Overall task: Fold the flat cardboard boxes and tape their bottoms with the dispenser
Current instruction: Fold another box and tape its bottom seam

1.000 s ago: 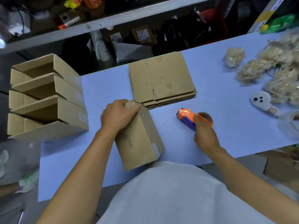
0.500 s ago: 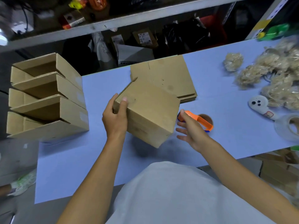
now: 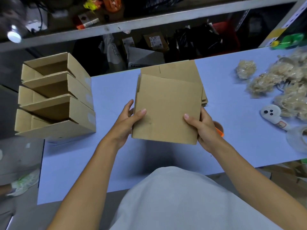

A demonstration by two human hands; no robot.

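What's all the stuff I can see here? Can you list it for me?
held box: one, brown, above the table, between both hands
flat cardboard stack: one stack, brown, behind the held box
folded boxes: four, brown, stacked at the table's left end
tape dispenser: one, orange, mostly hidden behind the right hand
white dispenser: one, right side
tape roll: one, clear, right edge
wrapped bundles: several, tan, far right
table: one, pale blue
shelf: one, grey, cluttered
left hand: grip on box's left edge
right hand: grip on box's right edge

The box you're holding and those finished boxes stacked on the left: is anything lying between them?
In the head view, nothing: only bare blue table lies between the held box and the stacked boxes.
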